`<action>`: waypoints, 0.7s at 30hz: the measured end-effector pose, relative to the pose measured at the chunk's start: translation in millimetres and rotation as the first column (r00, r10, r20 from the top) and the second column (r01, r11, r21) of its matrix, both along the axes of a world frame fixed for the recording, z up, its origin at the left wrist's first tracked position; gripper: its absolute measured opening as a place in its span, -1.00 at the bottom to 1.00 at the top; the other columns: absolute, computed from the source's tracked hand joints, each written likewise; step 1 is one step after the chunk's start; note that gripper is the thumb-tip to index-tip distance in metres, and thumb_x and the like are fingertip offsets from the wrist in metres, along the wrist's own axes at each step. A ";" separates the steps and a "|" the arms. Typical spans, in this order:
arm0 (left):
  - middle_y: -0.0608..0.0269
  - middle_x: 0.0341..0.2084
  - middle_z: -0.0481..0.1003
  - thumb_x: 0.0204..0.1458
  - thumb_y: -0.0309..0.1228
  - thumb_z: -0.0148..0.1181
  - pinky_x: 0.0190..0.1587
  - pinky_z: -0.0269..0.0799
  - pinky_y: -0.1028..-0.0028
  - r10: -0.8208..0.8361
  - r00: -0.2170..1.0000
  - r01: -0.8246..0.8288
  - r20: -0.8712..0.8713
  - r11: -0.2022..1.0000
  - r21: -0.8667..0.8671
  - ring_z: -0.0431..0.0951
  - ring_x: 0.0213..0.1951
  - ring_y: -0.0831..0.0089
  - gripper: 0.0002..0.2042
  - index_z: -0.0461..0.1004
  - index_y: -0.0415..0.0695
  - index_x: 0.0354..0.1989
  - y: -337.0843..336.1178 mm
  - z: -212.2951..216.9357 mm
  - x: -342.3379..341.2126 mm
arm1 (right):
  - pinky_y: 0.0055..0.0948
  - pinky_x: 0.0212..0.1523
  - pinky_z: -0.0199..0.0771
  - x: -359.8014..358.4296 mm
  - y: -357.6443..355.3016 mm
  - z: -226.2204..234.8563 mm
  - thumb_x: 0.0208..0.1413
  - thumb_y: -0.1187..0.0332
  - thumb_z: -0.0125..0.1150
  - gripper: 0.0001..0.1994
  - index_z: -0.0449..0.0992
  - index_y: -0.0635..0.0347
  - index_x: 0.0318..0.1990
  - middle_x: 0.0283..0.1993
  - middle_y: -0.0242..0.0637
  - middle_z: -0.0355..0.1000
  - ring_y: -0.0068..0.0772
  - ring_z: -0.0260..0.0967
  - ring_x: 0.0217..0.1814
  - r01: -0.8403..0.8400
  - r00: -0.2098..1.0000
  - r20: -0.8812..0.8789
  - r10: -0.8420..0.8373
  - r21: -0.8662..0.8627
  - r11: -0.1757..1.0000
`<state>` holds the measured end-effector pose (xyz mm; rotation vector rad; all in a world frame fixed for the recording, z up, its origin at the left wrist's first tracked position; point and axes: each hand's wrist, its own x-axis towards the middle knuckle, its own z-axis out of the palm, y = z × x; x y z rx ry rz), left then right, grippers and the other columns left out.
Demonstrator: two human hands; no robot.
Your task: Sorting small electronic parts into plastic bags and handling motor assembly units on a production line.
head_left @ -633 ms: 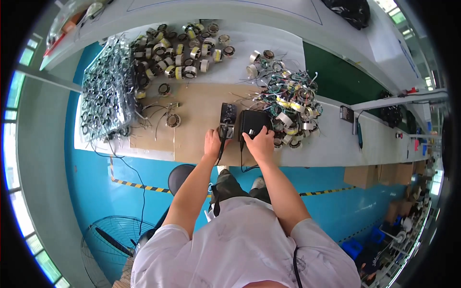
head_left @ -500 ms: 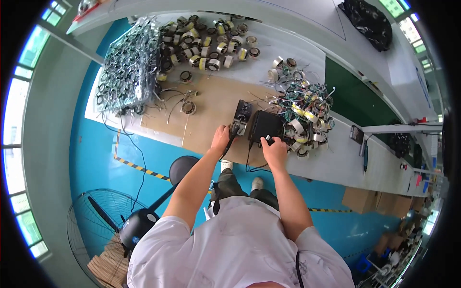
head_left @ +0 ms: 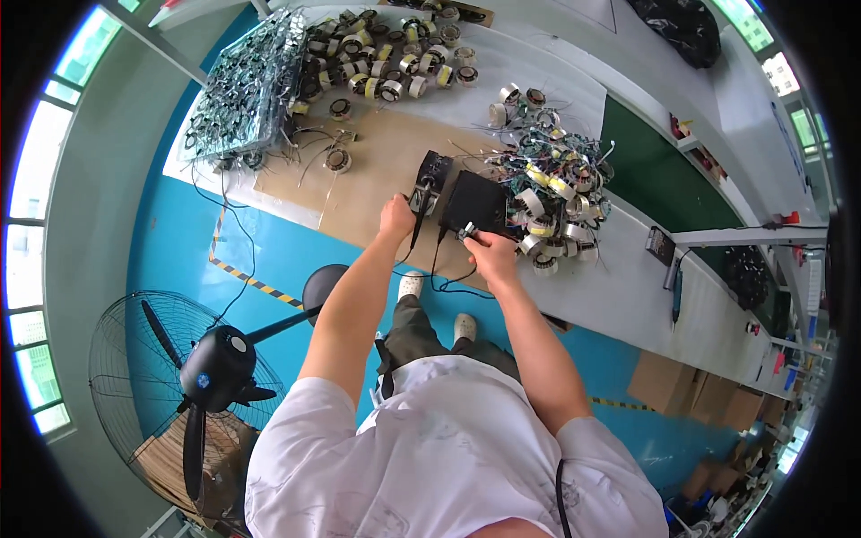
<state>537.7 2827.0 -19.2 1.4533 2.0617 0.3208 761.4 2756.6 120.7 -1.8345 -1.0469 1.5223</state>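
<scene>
A black stand with a metal front (head_left: 433,168) sits near the front edge of the bench, a black-handled tool like a soldering iron (head_left: 420,220) slanting out of it. My left hand (head_left: 397,218) is closed beside the stand's left front side, fingers curled; what is inside them is hidden. Just right of the stand lies a flat black box (head_left: 475,203). At its front edge, my right hand (head_left: 493,255) pinches a small black and silvery piece (head_left: 466,231), too small to name. A black cable (head_left: 438,260) hangs from the box over the bench edge.
Right of the box is a heap of wired coils and circuit boards (head_left: 556,179). Many ring coils (head_left: 377,67) cover the back left, beside a clear-wrapped stack of boards (head_left: 247,99). A lone coil (head_left: 337,160) lies on brown board. A fan (head_left: 211,368) stands lower left.
The whole view has shifted, so the bench appears higher and further left. My right hand's pinched piece has moved left along the box's front edge. The left hand stays beside the stand.
</scene>
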 end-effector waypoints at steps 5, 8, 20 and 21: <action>-0.25 -0.09 0.55 0.06 -0.44 0.09 0.09 0.47 0.12 0.086 0.995 -0.081 0.053 0.993 -0.081 0.54 0.02 -0.13 -0.69 0.46 -0.27 -0.02 5.7 0.5 -9.5 | -0.59 -0.56 0.32 -16.9 10.5 3.8 0.12 0.48 0.27 -0.77 0.61 0.32 -0.06 -0.39 -0.44 0.51 -0.66 0.39 -0.49 0.054 0.992 -0.115 -0.061 -0.067 0.996; -0.30 -0.17 0.58 0.08 -0.22 0.17 -0.01 0.54 0.18 0.395 0.883 -0.367 0.253 0.918 -0.154 0.63 -0.11 -0.07 -0.57 0.46 -0.42 -0.08 5.5 -8.9 -19.7 | -0.58 -0.46 0.46 -26.2 33.6 -3.6 0.11 0.55 0.24 -0.72 0.59 0.35 0.00 -0.34 -0.39 0.54 -0.61 0.44 -0.44 0.102 0.977 -0.181 -0.109 -0.046 0.994; 0.08 -0.44 0.66 -0.01 -0.40 0.34 -0.34 0.59 0.40 0.288 0.811 -0.318 0.509 0.948 -0.030 0.69 -0.43 0.35 -0.68 0.51 -0.32 -0.11 -13.3 9.8 -28.9 | -0.27 0.10 0.49 -28.4 140.0 -104.8 -0.05 0.46 0.32 -0.43 0.44 0.27 0.21 0.01 0.00 0.53 -0.07 0.54 -0.01 -0.125 0.862 0.488 -0.137 0.467 0.875; 0.08 -0.44 0.66 -0.01 -0.40 0.34 -0.34 0.59 0.40 0.319 0.807 -0.352 0.498 0.936 -0.029 0.69 -0.43 0.35 -0.68 0.51 -0.32 -0.11 -17.8 15.0 -33.4 | -0.27 0.10 0.49 -34.9 137.8 -101.8 -0.05 0.46 0.32 -0.43 0.44 0.27 0.21 0.01 0.00 0.53 -0.07 0.54 -0.01 -0.150 0.873 0.477 -0.105 0.465 0.872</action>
